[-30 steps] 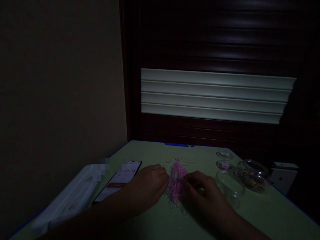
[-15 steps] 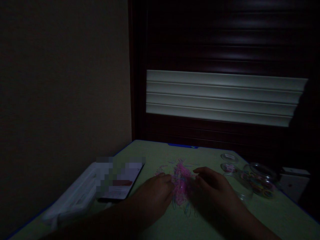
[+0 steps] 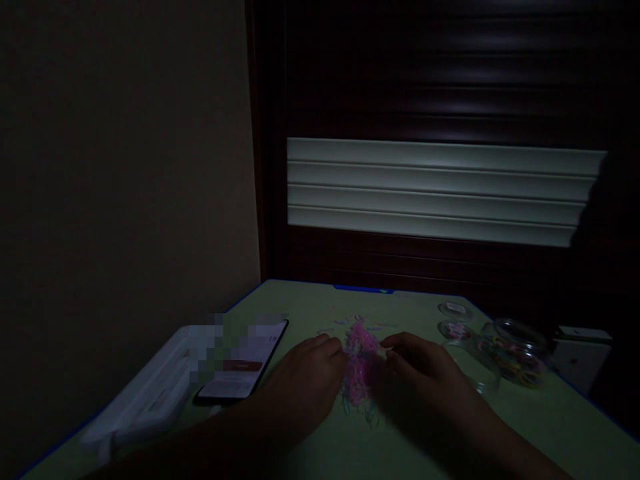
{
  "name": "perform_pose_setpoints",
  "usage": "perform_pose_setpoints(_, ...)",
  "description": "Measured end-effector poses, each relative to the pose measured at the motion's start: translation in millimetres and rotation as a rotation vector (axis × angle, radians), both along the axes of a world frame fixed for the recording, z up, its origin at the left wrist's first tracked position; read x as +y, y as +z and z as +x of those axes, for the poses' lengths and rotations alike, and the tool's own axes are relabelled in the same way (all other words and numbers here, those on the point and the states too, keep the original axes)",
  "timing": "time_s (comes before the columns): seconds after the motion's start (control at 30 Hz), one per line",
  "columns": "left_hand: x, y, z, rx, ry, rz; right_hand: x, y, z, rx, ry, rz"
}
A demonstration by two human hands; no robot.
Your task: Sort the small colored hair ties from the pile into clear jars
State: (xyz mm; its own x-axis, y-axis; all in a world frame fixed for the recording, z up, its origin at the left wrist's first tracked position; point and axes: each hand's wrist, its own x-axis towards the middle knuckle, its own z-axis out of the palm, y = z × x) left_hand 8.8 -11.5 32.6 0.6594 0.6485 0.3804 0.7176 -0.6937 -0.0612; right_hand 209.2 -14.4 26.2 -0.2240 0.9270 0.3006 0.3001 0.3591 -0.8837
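A loose pile of small pink and pale rubber bands (image 3: pixel 361 370) lies on the green tabletop between my two hands. My left hand (image 3: pixel 313 377) rests against the pile's left side with its fingers curled closed; the fingertips are hidden, and I cannot make out what they hold. On the right side, my right hand (image 3: pixel 425 373) is bent toward the pile, its index finger and thumb slightly apart. No band shows between those fingers. Dim light hides the finer details.
A phone (image 3: pixel 243 373) with a lit screen lies left, beside a white case (image 3: pixel 145 393). At right stand a clear jar (image 3: pixel 513 353) of colourful bands, a clear container (image 3: pixel 475 370) and round lids (image 3: pixel 455 311). A white box (image 3: pixel 580 360) is beyond the table's right edge.
The view has shifted slightly, so the jar and wall sit a little further left. My hands stay at the pile with almost the same finger shapes.
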Motion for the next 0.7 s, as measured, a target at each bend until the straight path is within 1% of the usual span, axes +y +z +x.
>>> perform_pose_setpoints(0.07,-1,-0.7,1,-0.110,-0.021,-0.031,-2,0.5,-2,0.021,0.005,-0.001)
perform_pose_setpoints(0.13,-2,-4.0,5,-0.288,-0.040,-0.093,-5,4.2,-3,0.008,0.001,0.007)
perform_pose_setpoints(0.2,-4,-9.8,10,-0.475,-0.051,-0.163,-7,9.5,-4,-0.014,-0.006,0.030)
perform_pose_setpoints(0.27,-5,-16.5,15,-0.596,-0.055,-0.215,-9,13.8,-4,-0.032,0.010,0.064)
perform_pose_setpoints(0.33,-5,-21.8,20,-0.639,-0.051,-0.256,-10,15.4,-4,-0.042,0.032,0.081)
perform_pose_setpoints(0.4,-5,-24.4,22,-0.649,-0.048,-0.284,-11,14.1,-5,-0.047,0.019,0.079)
perform_pose_setpoints(0.53,-2,-23.6,21,-0.704,-0.041,-0.344,-11,8.9,-5,-0.093,-0.019,0.110)
perform_pose_setpoints(0.6,0,-23.1,21,-0.733,-0.037,-0.380,-10,7.4,-4,-0.128,-0.013,0.136)
perform_pose_setpoints(0.7,1,-23.8,22,-0.723,-0.038,-0.404,-8,6.7,-3,-0.153,0.003,0.154)
